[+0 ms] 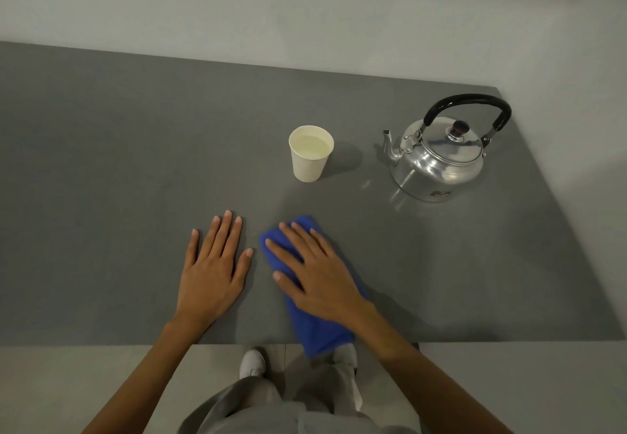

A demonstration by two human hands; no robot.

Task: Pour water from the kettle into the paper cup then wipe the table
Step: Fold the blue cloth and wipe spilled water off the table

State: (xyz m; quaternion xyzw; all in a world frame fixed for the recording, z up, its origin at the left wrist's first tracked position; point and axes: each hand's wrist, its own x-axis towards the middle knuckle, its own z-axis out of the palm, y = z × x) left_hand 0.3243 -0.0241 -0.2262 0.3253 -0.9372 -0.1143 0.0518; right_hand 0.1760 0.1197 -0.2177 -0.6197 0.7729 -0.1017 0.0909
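1. The grey table [135,162] fills most of the head view; its near edge runs across the bottom, and its right edge slants away toward the far right corner.
2. The paper cup [310,153] stands upright about midway between the near and far edges, a little right of the middle. It holds clear water close to the rim.
3. The kettle [441,155] (shiny metal, black arched handle, dark knob on the lid) sits upright near the far right corner, close to the right edge. Its spout points left toward the cup, and the two stand well apart.
4. The left hand [212,272] lies palm down on bare table near the near edge. Its fingers are stretched out flat and slightly spread, gripping nothing.
5. The right hand [317,272] presses palm down on a blue cloth [319,328], fingers extended and laid flat over it rather than curled around it.
6. The cloth is folded into a long strip that runs from just beyond the fingertips back to the near edge, where its end hangs slightly over.
7. The two hands lie side by side, near each other but not touching; the left thumb is just beside the cloth's left edge.
8. Below the near edge, grey trousers [271,406] and a pale shoe [252,364] show over the floor.
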